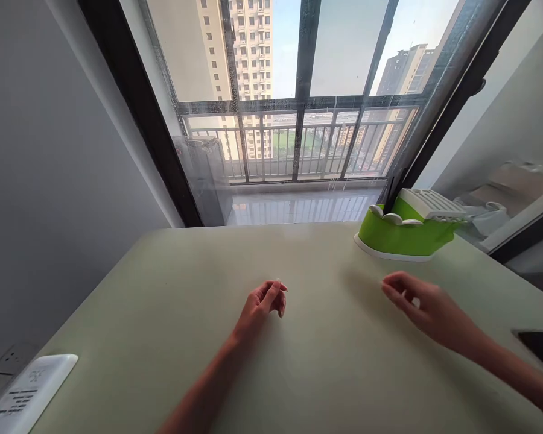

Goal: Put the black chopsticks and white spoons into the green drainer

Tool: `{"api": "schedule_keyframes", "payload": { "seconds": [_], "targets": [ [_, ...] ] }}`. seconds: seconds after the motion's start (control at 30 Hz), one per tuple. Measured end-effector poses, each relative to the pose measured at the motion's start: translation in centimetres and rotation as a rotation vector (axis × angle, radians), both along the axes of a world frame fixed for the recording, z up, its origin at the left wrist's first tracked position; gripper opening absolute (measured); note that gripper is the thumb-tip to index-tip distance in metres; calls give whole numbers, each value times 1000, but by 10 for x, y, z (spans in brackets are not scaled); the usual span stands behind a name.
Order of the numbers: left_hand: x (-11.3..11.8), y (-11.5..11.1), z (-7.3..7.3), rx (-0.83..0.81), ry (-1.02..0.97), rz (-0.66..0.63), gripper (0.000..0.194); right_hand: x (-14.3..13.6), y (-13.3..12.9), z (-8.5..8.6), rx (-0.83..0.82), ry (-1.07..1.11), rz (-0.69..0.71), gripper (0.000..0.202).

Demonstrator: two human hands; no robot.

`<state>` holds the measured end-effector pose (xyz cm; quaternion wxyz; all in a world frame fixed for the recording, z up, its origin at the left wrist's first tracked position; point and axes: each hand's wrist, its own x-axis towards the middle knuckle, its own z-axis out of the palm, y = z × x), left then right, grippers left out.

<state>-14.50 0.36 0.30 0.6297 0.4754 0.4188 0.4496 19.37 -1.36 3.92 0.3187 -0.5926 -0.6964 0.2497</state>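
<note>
My left hand [265, 300] is near the middle of the pale table [163, 337], its thumb pressed against the index finger and the other fingers curled. Anything between those fingertips is too small to make out. To the right, my right hand [419, 301] hovers over the tabletop, casting a shadow to its left. Its thumb and index finger come together at the tips, with a small gap behind them, and no object shows clearly there. A green and white organizer [402, 235] stands just beyond my right hand.
A white device or box with dark printing [31, 392] lies at the table's near left corner. A dark object [540, 348] rests at the right edge. Past the far edge are glass doors and a balcony railing [271, 150]. A grey wall [49, 181] borders the left.
</note>
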Motion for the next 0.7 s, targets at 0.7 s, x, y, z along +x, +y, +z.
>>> {"api": "schedule_keyframes", "payload": {
  "seconds": [0.7],
  "targets": [
    [14,-11,-1,137,204,111,38,-1,-34,-77,-199,304,-32,50]
  ]
}}
